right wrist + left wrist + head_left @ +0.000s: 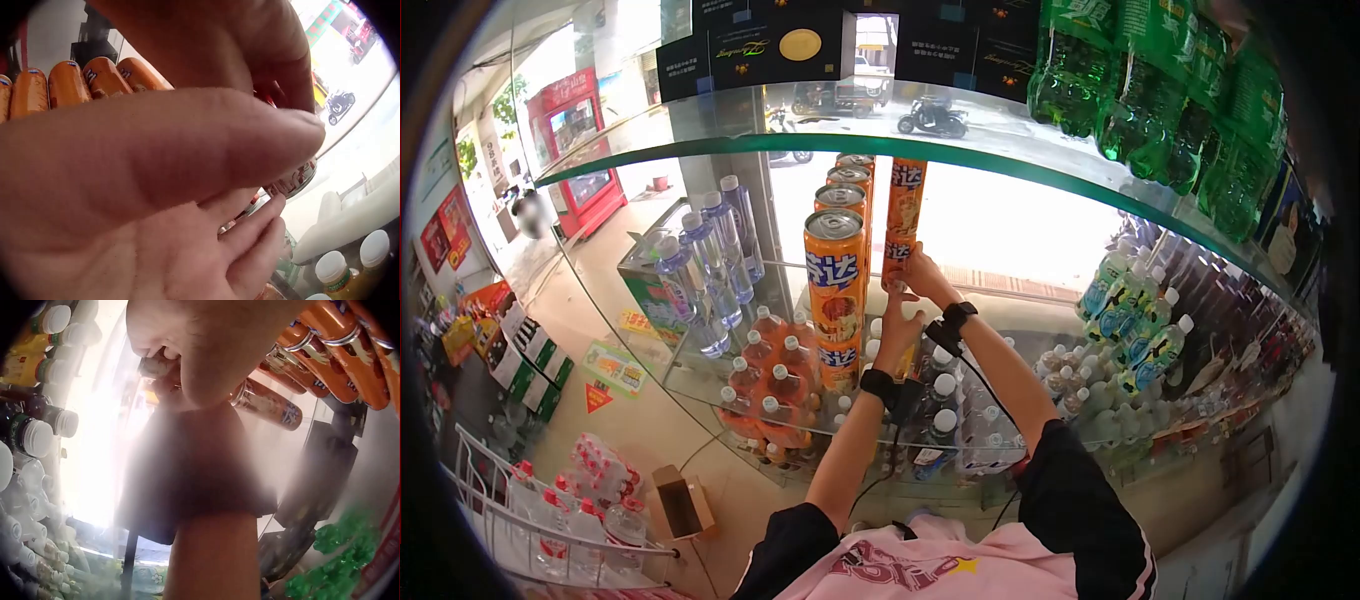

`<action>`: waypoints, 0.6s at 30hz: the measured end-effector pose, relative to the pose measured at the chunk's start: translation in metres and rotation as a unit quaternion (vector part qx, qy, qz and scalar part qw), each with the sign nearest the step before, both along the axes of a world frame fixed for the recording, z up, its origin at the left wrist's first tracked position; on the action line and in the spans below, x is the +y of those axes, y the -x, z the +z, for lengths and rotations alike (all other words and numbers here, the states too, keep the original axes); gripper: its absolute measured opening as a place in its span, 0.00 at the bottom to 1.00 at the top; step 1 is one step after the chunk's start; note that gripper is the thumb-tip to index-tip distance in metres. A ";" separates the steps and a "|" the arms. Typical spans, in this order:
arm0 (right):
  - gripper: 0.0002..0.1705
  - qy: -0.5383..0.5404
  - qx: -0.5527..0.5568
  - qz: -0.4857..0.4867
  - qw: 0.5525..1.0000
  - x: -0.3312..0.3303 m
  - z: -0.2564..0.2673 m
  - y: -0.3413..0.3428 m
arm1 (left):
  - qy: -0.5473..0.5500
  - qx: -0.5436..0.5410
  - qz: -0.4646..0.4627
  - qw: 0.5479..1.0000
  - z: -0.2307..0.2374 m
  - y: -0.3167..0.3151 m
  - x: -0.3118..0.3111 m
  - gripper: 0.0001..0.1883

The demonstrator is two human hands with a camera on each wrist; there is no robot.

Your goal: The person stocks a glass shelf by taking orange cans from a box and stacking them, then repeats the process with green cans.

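My right hand (928, 280) grips the lower of two stacked orange soda cans, the lower soda can (893, 262) standing under the upper soda can (908, 195). Just beneath, my left hand (900, 335) has its fingertips at the lower can's base. In the right wrist view its long straight thumb (187, 140) and palm fill the foreground, and the other hand (231, 44) curls round the can behind. The upper can (275, 405) juts out past the thumb in the left wrist view. To the left stands a row of stacked orange cans (834, 265).
A glass shelf (800, 150) with green bottles (1160, 80) and black boxes (780, 45) is above. Clear water bottles (705, 265) and orange-pink bottles (770, 385) stand left of the cans. White-capped bottles (945, 400) are close below the arms; blue-green labelled bottles (1135, 320) are at right.
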State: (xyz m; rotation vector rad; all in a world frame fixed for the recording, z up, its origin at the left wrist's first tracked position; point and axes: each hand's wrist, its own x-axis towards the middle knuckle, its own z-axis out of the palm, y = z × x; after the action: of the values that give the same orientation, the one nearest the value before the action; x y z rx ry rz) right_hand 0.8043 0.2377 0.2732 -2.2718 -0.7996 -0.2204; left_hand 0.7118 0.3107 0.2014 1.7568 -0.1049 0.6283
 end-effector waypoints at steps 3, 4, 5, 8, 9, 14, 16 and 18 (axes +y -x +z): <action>0.40 0.016 0.006 -0.035 0.999 0.001 -0.004 -0.002 | 0.005 0.019 -0.009 1.000 0.004 0.003 -0.003 0.17; 0.40 0.016 0.008 -0.034 0.999 -0.001 -0.006 -0.001 | 0.031 0.042 -0.036 0.998 0.007 0.005 -0.001 0.14; 0.41 0.028 -0.011 -0.027 0.999 -0.002 -0.007 0.000 | 0.029 0.043 -0.033 0.998 0.003 0.007 -0.001 0.14; 0.38 0.041 -0.035 -0.010 0.999 -0.006 -0.003 -0.006 | -0.006 0.014 0.001 1.000 0.003 0.006 -0.003 0.15; 0.37 0.035 -0.033 -0.007 0.999 -0.005 -0.003 -0.005 | -0.007 0.036 -0.005 0.999 0.000 0.003 -0.003 0.15; 0.31 -0.005 -0.001 -0.003 1.000 -0.005 -0.003 0.000 | -0.023 0.024 0.015 0.999 0.001 0.001 -0.007 0.15; 0.29 0.000 0.001 -0.004 1.000 -0.005 -0.003 0.001 | -0.024 0.026 0.013 0.999 0.000 0.000 -0.006 0.15; 0.28 -0.012 0.012 0.001 1.000 -0.005 -0.004 -0.001 | -0.024 0.028 0.009 0.999 -0.001 0.004 -0.008 0.15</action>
State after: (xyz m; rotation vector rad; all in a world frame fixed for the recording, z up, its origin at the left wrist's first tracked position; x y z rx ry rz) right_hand 0.8049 0.2331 0.2695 -2.2476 -0.7819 -0.2006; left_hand 0.7081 0.3030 0.1999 1.8224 -0.0653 0.5941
